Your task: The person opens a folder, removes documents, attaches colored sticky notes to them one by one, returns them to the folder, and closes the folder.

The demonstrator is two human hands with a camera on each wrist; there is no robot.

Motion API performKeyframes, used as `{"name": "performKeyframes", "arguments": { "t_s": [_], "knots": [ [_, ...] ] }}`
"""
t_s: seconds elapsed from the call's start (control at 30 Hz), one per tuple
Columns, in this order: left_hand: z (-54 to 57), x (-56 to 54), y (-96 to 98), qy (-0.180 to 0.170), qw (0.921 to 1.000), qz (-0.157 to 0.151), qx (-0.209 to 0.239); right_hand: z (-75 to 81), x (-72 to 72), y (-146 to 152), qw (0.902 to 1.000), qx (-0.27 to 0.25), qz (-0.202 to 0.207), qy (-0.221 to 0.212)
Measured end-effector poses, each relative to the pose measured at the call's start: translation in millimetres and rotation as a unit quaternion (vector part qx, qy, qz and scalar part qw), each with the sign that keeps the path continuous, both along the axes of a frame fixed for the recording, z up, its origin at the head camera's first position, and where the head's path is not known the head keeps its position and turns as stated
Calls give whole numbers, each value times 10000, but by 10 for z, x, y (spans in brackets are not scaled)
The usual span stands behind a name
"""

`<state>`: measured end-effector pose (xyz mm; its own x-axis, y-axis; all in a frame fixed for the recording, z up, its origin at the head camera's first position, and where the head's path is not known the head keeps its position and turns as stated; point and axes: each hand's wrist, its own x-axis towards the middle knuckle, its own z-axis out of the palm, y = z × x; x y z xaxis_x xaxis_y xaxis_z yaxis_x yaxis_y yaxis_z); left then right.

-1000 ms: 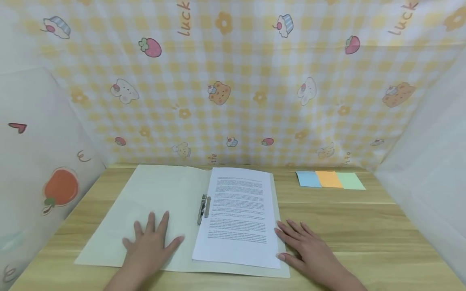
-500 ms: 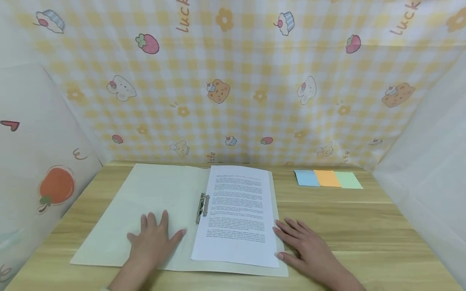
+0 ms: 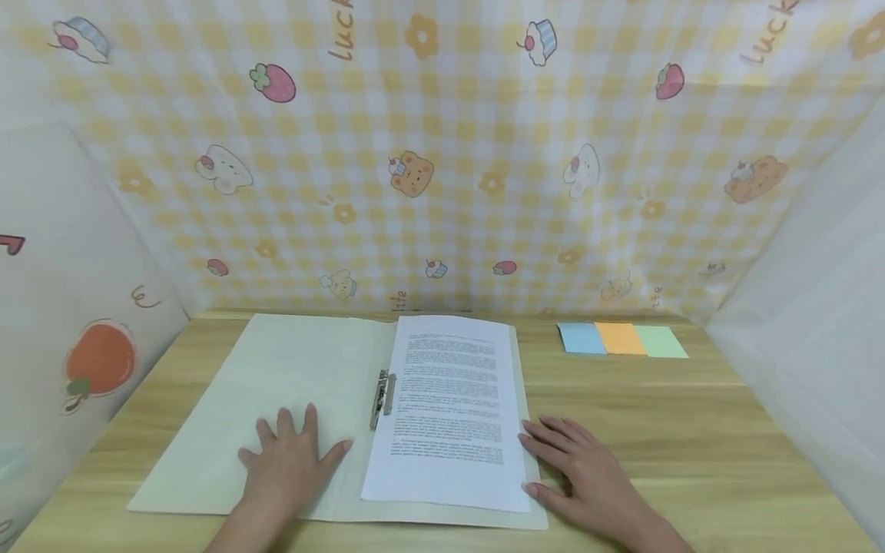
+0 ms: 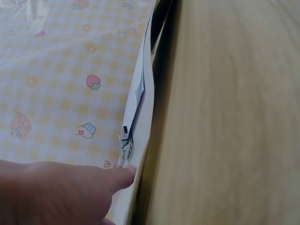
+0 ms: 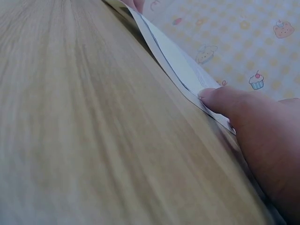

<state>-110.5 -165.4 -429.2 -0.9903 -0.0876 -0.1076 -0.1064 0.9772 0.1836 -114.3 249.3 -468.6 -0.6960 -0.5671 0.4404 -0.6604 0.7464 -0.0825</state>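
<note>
One folder [image 3: 290,361] lies open on the worktop [image 3: 691,438], reaching near the back edge; printed papers [image 3: 449,415] on its right half, metal clip [image 3: 377,401] at their left edge. Left hand [image 3: 285,468], fingers spread, on the left half; right hand [image 3: 588,468], fingers extended, at the right edge. Three coloured notes [image 3: 621,339] near back right corner.

Soft, even light fills the head view, yet the white rectangular sheet of printed paper [image 3: 449,407] is too fuzzy to read. Both wrist views blur the brown wood-grain tabletop [image 4: 229,112]; dark shadow edges the pale-green flat folder [image 4: 143,117].
</note>
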Motion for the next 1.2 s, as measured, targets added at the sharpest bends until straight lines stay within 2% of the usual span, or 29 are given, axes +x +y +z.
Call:
{"name": "performKeyframes", "arguments": {
  "t_s": [0.33,0.7,0.83,1.03,1.2],
  "knots": [
    [-29,3,93,34,9999,-109,101,14,16,90,10000,19,-37,-50],
    [79,55,5,14,10000,-78,0,81,7,2,10000,30,42,-82],
    [107,48,-5,133,9998,-101,-50,92,0,-8,9999,-14,17,-138],
    [97,35,-33,625,9973,-283,-261,83,11,-19,9998,-51,-40,-210],
    [93,32,-62,660,9972,-353,65,57,22,-25,9997,-30,-24,-235]
  ]
}}
